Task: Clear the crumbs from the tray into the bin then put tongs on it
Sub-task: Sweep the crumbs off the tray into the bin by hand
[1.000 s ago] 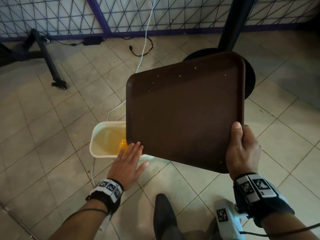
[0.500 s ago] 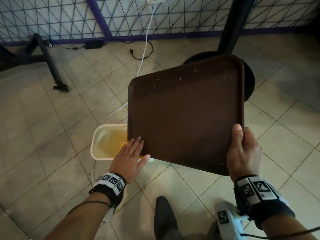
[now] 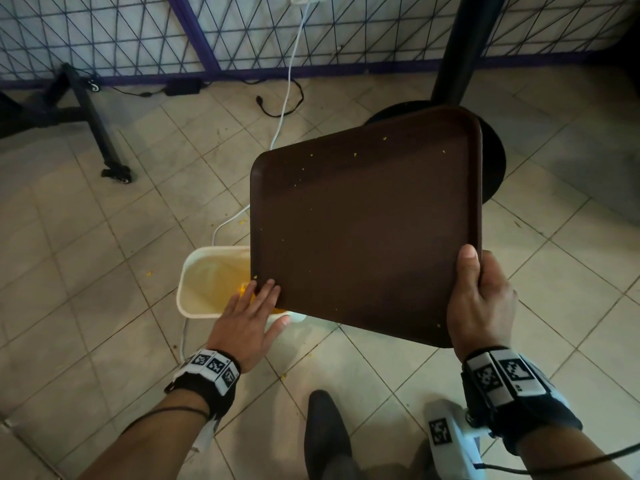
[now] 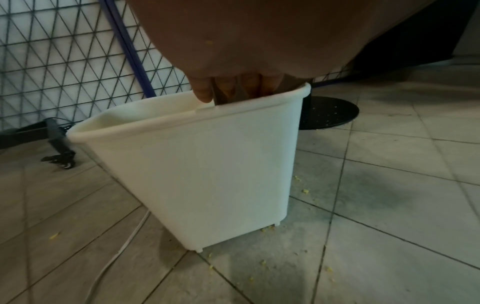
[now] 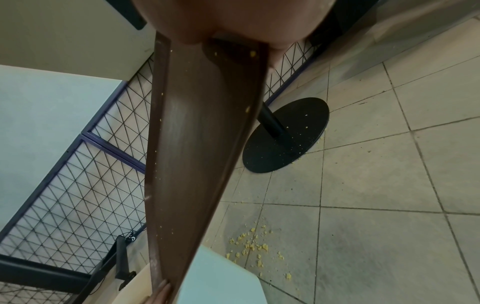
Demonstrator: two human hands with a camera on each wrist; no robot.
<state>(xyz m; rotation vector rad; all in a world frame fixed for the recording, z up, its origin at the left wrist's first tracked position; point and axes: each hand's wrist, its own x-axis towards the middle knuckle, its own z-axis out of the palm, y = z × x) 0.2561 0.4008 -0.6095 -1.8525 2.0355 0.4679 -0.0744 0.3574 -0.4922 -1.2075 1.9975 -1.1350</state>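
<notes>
A dark brown tray [image 3: 367,230] hangs tilted over a white bin [image 3: 204,282], its lower left corner above the bin's mouth. A few yellow crumbs still speckle the tray [image 5: 197,144]. My right hand [image 3: 478,299] grips the tray's near right corner, thumb on top. My left hand [image 3: 249,317] lies flat with straight fingers touching the tray's lower left corner over the bin [image 4: 202,164]. Yellow crumbs lie inside the bin. No tongs are in view.
A black table pedestal base [image 5: 285,133] stands behind the tray, its post [image 3: 460,46] rising beyond. Crumbs are scattered on the tiled floor [image 5: 254,246] near the bin. A white cable [image 3: 287,88] runs past the bin. A black stand foot [image 3: 114,171] is at left, before a wire fence.
The left hand's fingers have slid a little up onto the tray's lower left corner. The tray and the right hand stay almost as they were.
</notes>
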